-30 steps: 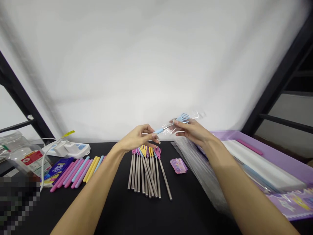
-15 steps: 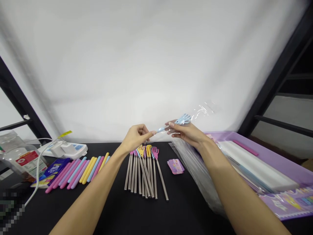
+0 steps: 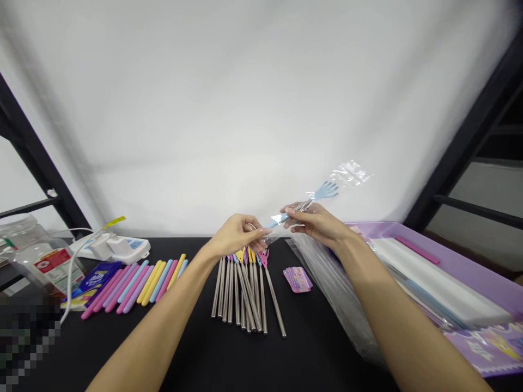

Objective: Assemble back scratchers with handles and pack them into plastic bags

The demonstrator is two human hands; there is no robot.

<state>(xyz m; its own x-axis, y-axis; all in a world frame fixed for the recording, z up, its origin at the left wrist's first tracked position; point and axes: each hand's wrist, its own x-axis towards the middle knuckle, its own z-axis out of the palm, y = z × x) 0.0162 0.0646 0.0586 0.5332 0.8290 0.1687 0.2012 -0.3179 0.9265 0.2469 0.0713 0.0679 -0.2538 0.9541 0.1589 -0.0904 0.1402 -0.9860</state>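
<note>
A light-blue back scratcher [image 3: 327, 190] with a hand-shaped head lies inside a clear plastic bag [image 3: 352, 173], tilted up to the right above the table. My right hand [image 3: 312, 220] is closed around its bagged shaft, below the head. At the lower end, my left hand [image 3: 241, 234] pinches the bag near the blue handle. Below the hands lie several metal back scratcher rods [image 3: 245, 294] with yellow, pink and purple hand-shaped heads, partly hidden by my left hand. A small stack of purple-pink cards [image 3: 298, 279] sits to their right.
Coloured handle tubes [image 3: 134, 286] lie in a row at left, beside a blue packet [image 3: 96, 279], a clear jar [image 3: 51, 264] and a white power strip [image 3: 131, 249]. Clear bags [image 3: 335, 294] and a purple tray [image 3: 461, 256] holding packaged items are at right.
The back scratcher's head now sticks out farther up and right beyond my right hand, which grips lower on the shaft. My left hand has shifted slightly right and down.
</note>
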